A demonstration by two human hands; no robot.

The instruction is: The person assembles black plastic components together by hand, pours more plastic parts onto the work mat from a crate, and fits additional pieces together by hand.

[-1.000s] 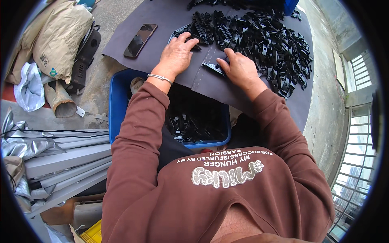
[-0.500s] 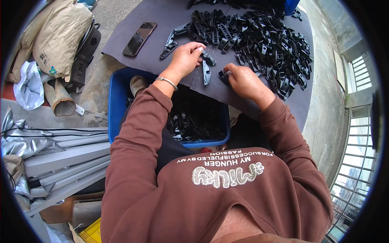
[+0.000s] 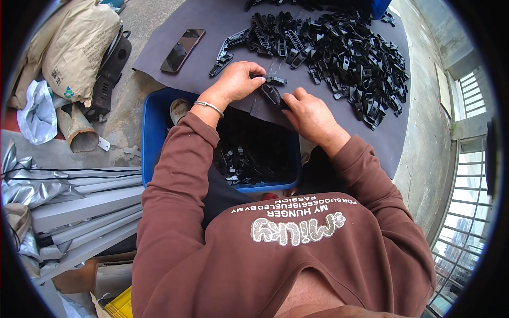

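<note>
My left hand [image 3: 236, 82] is closed in a pinch on a narrow black plastic part [image 3: 277, 80], which sticks out to the right of the fingertips above the table edge. Just below it, a second, elongated black plastic piece [image 3: 271, 95] slants down toward my right hand [image 3: 314, 115]. The fingers of that hand are bent together around the piece's near end, and part of it is hidden behind them. Both hands are close together, with the two parts nearly touching. Beyond them lies a big heap of similar black plastic parts [image 3: 355, 63] on the dark-covered table [image 3: 217, 34].
A blue bin [image 3: 154, 132] holding black parts stands below the table's near edge. At the table's left lies a phone [image 3: 183, 50], with several ladder-like black pieces [image 3: 260, 37] to its right. Paper sacks [image 3: 79, 53] and long pale bars [image 3: 90, 206] occupy the left side.
My right hand has moved left, closer to my left hand. The part in my left hand has turned from slanting to nearly level. The lower piece has turned and looks darker.
</note>
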